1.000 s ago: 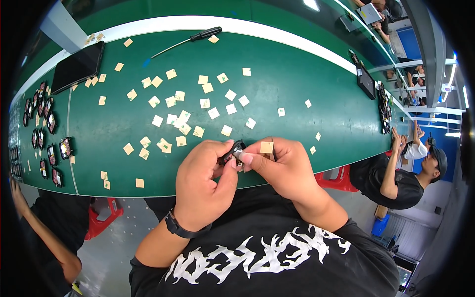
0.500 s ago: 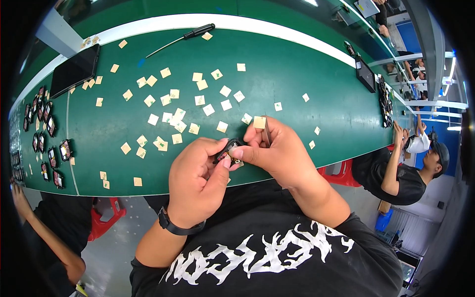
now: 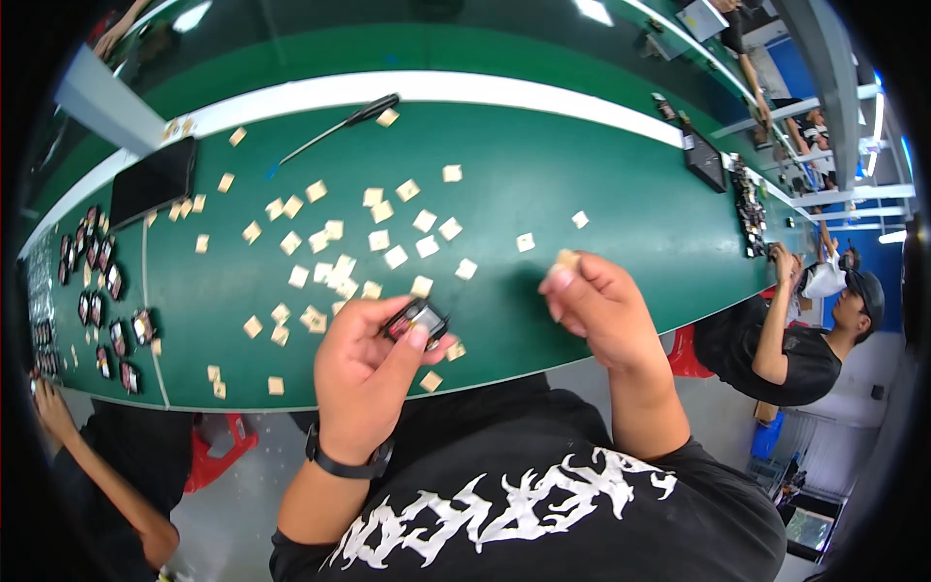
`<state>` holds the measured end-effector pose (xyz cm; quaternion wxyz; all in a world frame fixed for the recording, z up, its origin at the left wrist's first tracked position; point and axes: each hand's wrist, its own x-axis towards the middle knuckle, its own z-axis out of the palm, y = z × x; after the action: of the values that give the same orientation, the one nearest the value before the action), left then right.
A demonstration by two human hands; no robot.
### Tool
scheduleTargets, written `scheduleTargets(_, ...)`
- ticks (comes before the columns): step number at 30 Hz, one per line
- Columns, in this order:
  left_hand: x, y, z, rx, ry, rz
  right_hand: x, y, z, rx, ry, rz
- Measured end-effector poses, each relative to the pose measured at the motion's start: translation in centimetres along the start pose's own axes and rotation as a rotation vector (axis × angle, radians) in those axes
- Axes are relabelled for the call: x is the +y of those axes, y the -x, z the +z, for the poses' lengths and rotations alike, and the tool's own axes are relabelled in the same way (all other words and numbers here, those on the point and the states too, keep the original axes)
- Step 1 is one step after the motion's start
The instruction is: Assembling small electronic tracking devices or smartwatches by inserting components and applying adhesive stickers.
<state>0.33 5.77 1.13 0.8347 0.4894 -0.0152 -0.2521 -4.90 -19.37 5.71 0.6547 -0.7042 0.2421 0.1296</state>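
My left hand (image 3: pixel 364 373) is closed round a small black electronic module (image 3: pixel 419 318), its thumb lying across the face. A greyish panel shows on the module's upper side. Off to the right and just above the table, my right hand (image 3: pixel 601 306) pinches a small cream square pad (image 3: pixel 565 260) between thumb and fingertips. The dark, thin, flat tool seen earlier in that hand does not show clearly now. Many similar square pads (image 3: pixel 379 240) lie scattered over the green table (image 3: pixel 504 330), a few of them close to my left hand.
A black-handled screwdriver (image 3: pixel 371 109) lies toward the far edge. Dark flat panels rest at left (image 3: pixel 153 182) and right (image 3: pixel 703 158). Several more black modules (image 3: pixel 144 327) stand at the left end. A co-worker (image 3: pixel 810 335) sits at right, another person's arm (image 3: pixel 116 475) at left.
My hands have come apart: the right moved away to the right with a cream pad, off the module. The left still holds the module, whose face now shows. The view has shifted slightly.
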Motion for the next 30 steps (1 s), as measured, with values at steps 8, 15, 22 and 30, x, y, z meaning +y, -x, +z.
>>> scheduleTargets(8,-0.4,0.2,0.6,0.202,-0.184,0.031,5.4,0.5,-13.6,0.788,0.475,-0.296)
scheduleTargets(15,-0.5,0.5,1.4,0.215,-0.245,0.038,7.7,0.8,-25.3,1.195,0.716,-0.214)
scheduleTargets(22,-0.7,0.3,2.1,0.216,-0.271,0.047,4.0,-2.5,-30.9,1.22,0.821,-0.478)
scheduleTargets(30,2.1,2.2,0.8,0.254,-0.471,0.392,-6.1,-15.3,-25.9,0.65,1.155,-0.568)
